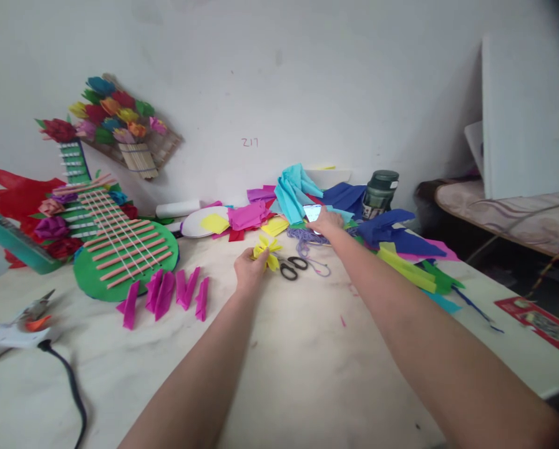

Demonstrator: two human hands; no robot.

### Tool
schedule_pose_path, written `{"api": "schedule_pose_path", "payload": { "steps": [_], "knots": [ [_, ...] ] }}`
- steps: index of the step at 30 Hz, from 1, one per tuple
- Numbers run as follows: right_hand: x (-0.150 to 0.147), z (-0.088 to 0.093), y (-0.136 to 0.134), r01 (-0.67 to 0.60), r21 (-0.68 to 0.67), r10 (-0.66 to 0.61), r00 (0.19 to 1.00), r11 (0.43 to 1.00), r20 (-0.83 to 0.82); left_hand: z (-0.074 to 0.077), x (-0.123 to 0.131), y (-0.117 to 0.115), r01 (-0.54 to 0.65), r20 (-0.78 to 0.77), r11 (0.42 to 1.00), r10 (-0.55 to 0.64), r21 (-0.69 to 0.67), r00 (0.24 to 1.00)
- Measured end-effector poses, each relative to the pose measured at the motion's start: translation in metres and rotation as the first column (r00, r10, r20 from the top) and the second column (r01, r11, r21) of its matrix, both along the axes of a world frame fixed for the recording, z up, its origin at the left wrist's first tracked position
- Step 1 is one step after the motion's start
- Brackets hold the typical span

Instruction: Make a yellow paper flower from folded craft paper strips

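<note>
My left hand (249, 269) is closed, its fingertips pinching a yellow paper flower (266, 252) above the table. Just right of the flower lie scissors (289, 268) with black handles. My right hand (330, 222) reaches to a phone (312, 213) with a lit screen, which leans among the papers at the back. Its fingers touch or cover the lower right part of the phone; whether they grip it is hidden. Below that hand is a tangle of purple yarn (301, 236), with a loose loop trailing toward the scissors.
Folded magenta paper pieces (160, 293) lie at left, before a green guitar-shaped craft (120, 290). A glue gun (20, 330) with a black cord sits at the left edge. Coloured crepe paper (392, 234) and a dark green bottle (380, 193) stand at the back right.
</note>
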State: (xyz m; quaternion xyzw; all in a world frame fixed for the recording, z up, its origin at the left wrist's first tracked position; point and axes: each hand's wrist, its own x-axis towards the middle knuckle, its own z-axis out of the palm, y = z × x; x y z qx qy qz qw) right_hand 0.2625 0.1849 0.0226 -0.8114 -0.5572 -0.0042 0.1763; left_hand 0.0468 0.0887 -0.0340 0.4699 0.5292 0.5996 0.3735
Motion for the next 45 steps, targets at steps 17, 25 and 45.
{"api": "schedule_pose_path", "payload": {
  "steps": [17,25,45],
  "knots": [
    [-0.02,0.011,-0.022,-0.315,0.305,0.33,0.944,0.899,0.001,0.007,0.001,-0.004,0.164,0.078,0.986,-0.164,0.007,0.983],
    [-0.058,0.017,-0.09,-0.547,0.452,0.704,0.619,0.705,-0.348,0.015,0.003,-0.02,0.405,0.097,0.914,-0.406,0.036,0.909],
    [-0.062,0.004,-0.168,-0.8,0.299,0.782,0.306,0.521,-0.543,0.033,-0.018,-0.081,0.648,-0.036,0.748,-0.658,-0.142,0.752]
  ]
}}
